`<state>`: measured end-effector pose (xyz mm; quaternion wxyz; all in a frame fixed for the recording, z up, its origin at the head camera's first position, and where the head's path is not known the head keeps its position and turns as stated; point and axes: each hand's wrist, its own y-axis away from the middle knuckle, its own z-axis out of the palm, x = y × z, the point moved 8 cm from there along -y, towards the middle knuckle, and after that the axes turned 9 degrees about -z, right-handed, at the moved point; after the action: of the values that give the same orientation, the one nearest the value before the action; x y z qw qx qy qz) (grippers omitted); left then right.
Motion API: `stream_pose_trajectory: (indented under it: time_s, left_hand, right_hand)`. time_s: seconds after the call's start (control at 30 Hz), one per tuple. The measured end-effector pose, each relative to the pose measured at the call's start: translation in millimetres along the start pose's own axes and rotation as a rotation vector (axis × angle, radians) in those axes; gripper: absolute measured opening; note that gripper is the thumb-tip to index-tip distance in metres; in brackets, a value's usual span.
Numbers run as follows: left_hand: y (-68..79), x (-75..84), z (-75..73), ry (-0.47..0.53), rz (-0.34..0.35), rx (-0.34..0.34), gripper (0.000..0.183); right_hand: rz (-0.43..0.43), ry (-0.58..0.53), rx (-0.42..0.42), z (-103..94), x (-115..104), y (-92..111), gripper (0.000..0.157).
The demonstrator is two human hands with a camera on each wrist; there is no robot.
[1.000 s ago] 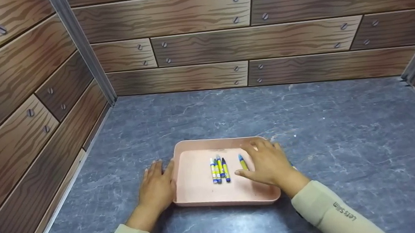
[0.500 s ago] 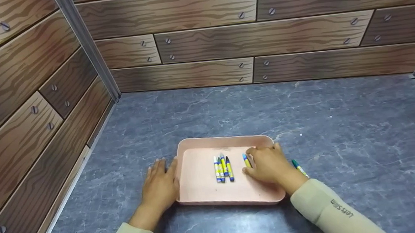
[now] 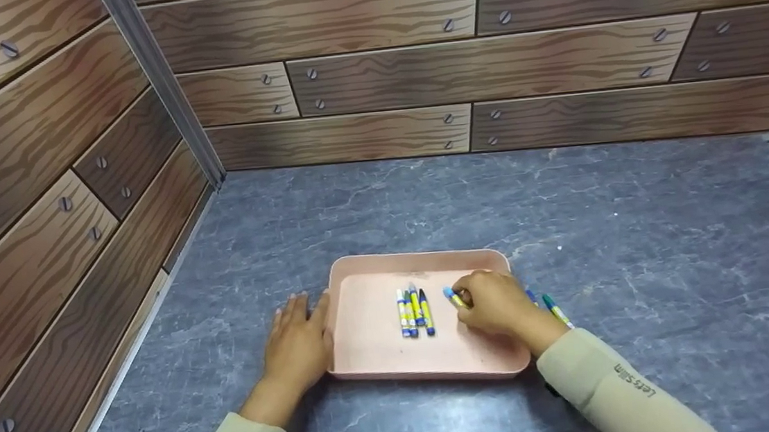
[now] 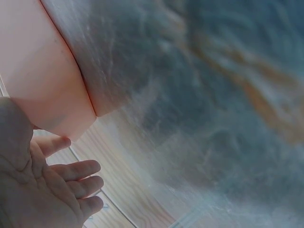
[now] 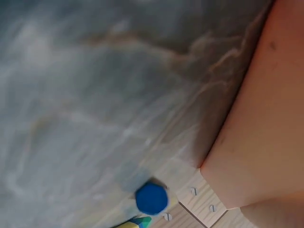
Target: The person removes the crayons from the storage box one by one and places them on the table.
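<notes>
A pink tray (image 3: 372,353) lies on the table. My left hand (image 3: 296,349) touches its left wall with fingers extended; the left wrist view shows the palm (image 4: 38,199) and separate fingers beside the pink wall. Inside the tray's right part, my right hand (image 3: 496,303) pinches a light-blue crayon (image 3: 455,297) with a yellow wrapper between thumb and index finger. The crayon's lower end is hidden by the hand. Several crayons (image 3: 416,310) with yellow wrappers lie side by side near the tray's middle.
Outside the tray's right wall, a green crayon (image 3: 555,309) and a blue-ended one (image 3: 531,296) lie on the table, partly behind the right wrist. The marbled blue-grey table (image 3: 383,205) is bounded by wood-patterned walls (image 3: 343,136).
My right hand has lowered, and its fingers have closed on the light-blue crayon, which is now tilted and shifted slightly left. My left hand stays at the tray's wall.
</notes>
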<state>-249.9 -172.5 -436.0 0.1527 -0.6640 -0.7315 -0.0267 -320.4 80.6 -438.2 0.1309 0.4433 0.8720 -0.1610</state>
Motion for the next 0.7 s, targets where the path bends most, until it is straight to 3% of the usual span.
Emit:
stream_pose_trajectory:
  time_s: [0.33,0.7]
  left_hand:
    - [-0.3,0.4,1.1,-0.012,0.019,0.021,0.046]
    - [1.5,2.2,-1.1,-0.008,0.029,0.025,0.046]
  right_hand:
    - [0.014,-0.404,0.072,-11.0,1.4,4.7,0.036]
    - [0.074,-0.525,0.164,-43.6,14.0,22.8,0.036]
